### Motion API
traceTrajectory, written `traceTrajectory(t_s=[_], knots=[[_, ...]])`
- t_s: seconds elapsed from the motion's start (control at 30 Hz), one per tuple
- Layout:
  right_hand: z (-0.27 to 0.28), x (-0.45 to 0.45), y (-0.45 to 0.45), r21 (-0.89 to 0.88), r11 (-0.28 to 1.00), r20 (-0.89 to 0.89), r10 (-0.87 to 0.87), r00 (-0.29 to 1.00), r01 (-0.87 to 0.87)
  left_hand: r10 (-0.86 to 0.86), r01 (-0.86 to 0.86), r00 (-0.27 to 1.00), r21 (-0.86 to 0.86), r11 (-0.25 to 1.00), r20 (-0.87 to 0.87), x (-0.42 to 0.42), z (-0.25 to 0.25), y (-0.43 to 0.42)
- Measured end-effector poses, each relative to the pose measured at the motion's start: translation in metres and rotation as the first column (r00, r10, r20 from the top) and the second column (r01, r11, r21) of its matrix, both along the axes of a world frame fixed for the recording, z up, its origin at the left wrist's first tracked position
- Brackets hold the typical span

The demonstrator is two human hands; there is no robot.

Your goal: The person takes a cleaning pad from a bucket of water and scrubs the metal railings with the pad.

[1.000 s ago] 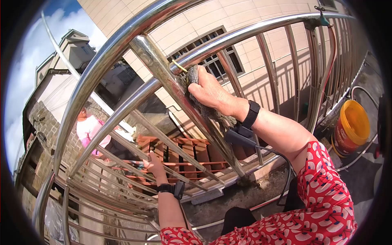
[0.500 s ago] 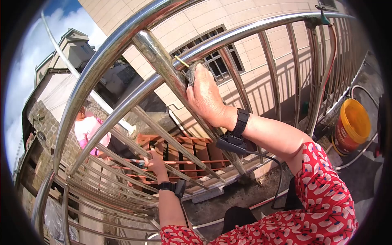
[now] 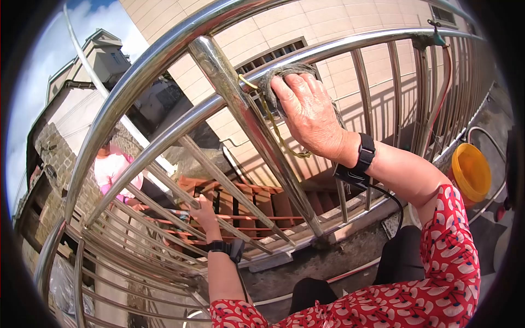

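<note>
My right hand (image 3: 314, 115) presses a grey cloth (image 3: 290, 71) over the upper horizontal rail (image 3: 355, 45) of a metal railing, just right of a thick post (image 3: 251, 126). Its fingers are bent over the cloth. A yellow-green cord (image 3: 249, 82) is looped near the post and hangs down beside it. Lower and to the left, my left hand (image 3: 204, 214) is closed around a thin slanting bar (image 3: 175, 188) of the railing.
Beyond the railing at left stands a person in a pink top (image 3: 112, 172). Reddish-brown steps (image 3: 262, 205) lie below. A yellow bucket (image 3: 471, 172) and a hose (image 3: 486, 131) are at the right. A green clamp (image 3: 437, 38) sits on the rail.
My right hand has moved from the post rightward onto the upper rail with the cloth, and more of the cord shows. My left hand still holds its bar. The view has shifted slightly.
</note>
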State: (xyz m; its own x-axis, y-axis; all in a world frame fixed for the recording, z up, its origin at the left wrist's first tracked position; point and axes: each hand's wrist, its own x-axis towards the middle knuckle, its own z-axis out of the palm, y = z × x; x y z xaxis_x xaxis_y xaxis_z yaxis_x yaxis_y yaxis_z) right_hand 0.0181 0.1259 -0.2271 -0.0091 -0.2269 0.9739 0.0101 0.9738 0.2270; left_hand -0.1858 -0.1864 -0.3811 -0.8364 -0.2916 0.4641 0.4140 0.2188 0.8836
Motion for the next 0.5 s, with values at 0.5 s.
traceTrajectory(t_s=[0.5], knots=[[0.047, -0.023, 0.029, 0.274, 0.916, 0.164, -0.345, 0.924, 0.294, -0.09, 0.09, 0.996, 0.028, 0.996, 0.01, 0.014, 0.009, 0.002]])
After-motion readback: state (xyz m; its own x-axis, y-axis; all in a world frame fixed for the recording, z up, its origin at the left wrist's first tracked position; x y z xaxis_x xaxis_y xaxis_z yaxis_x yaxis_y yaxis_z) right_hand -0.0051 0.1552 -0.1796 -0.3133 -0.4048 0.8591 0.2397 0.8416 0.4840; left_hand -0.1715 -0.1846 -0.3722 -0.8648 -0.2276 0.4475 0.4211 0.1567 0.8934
